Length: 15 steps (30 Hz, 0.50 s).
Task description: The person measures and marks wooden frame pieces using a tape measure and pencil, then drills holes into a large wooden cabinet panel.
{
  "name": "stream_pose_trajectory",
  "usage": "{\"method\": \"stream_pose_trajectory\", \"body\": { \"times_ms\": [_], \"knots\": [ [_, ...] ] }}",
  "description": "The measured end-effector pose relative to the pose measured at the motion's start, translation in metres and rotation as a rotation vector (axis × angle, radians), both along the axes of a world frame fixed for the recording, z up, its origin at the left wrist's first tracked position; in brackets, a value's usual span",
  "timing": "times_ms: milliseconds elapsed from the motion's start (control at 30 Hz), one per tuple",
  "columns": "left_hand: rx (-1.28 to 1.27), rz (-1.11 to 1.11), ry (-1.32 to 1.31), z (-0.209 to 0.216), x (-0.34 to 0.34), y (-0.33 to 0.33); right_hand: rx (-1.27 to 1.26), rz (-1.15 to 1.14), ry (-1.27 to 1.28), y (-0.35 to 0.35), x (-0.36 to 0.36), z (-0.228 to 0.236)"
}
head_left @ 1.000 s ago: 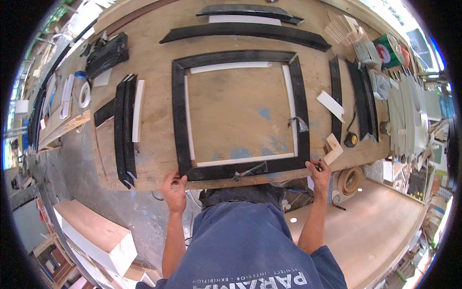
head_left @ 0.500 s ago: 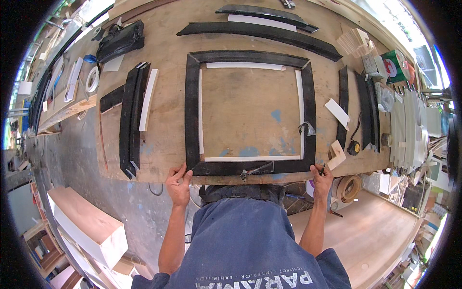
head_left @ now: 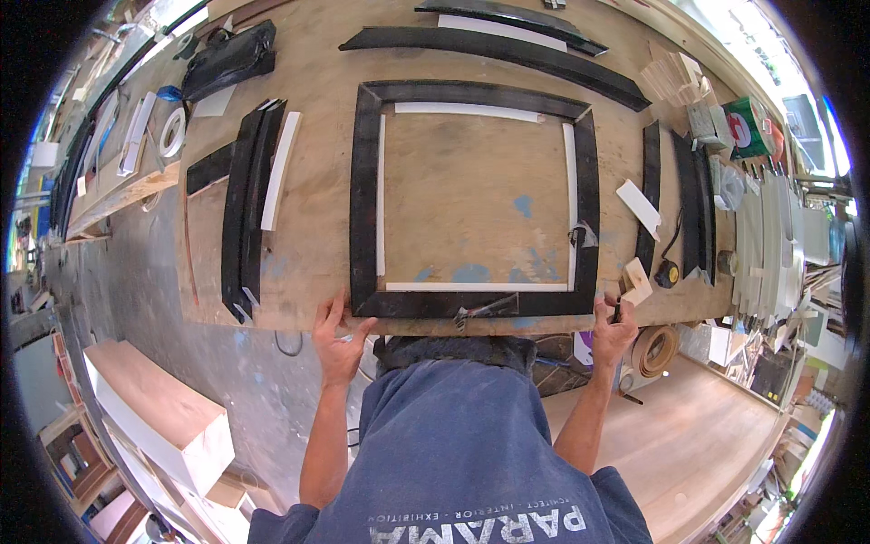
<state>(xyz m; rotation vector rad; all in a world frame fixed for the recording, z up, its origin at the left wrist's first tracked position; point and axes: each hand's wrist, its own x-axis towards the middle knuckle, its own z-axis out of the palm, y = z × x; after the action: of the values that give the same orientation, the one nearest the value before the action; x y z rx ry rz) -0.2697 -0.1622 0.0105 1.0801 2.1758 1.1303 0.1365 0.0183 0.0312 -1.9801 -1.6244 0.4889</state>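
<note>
A large square black frame (head_left: 365, 199) with white inner strips lies flat on a plywood worktable (head_left: 308, 72). My left hand (head_left: 337, 337) rests at the table's near edge, fingers spread, touching the frame's near-left corner. My right hand (head_left: 613, 328) sits at the near-right corner of the frame, fingers curled around a small dark tool. A metal clamp-like tool (head_left: 485, 309) lies on the frame's near rail between my hands.
Black moulding lengths (head_left: 246, 204) and a white strip (head_left: 280, 169) lie left of the frame; more black strips (head_left: 507, 50) at the far side and right. A tape roll (head_left: 171, 132), small wood blocks (head_left: 636, 279), a tape measure (head_left: 667, 273) and white boxes (head_left: 154, 417) on the floor.
The view has shifted closer over the frame. Both hands stay at the frame's near corners; the left hand's fingers have spread out over the table edge.
</note>
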Motion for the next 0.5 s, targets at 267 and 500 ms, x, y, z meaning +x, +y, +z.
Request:
{"method": "stream_pose_trajectory", "body": {
  "times_ms": [267, 500],
  "knots": [
    [0.148, -0.273, 0.159, -0.026, -0.016, -0.008, -0.096, 0.805, 0.153, 0.008, -0.143, 0.025],
    [0.168, -0.503, 0.349, -0.028, -0.043, -0.012, -0.156, 1.329, 0.018, -0.009, -0.218, 0.0]
  ]
}}
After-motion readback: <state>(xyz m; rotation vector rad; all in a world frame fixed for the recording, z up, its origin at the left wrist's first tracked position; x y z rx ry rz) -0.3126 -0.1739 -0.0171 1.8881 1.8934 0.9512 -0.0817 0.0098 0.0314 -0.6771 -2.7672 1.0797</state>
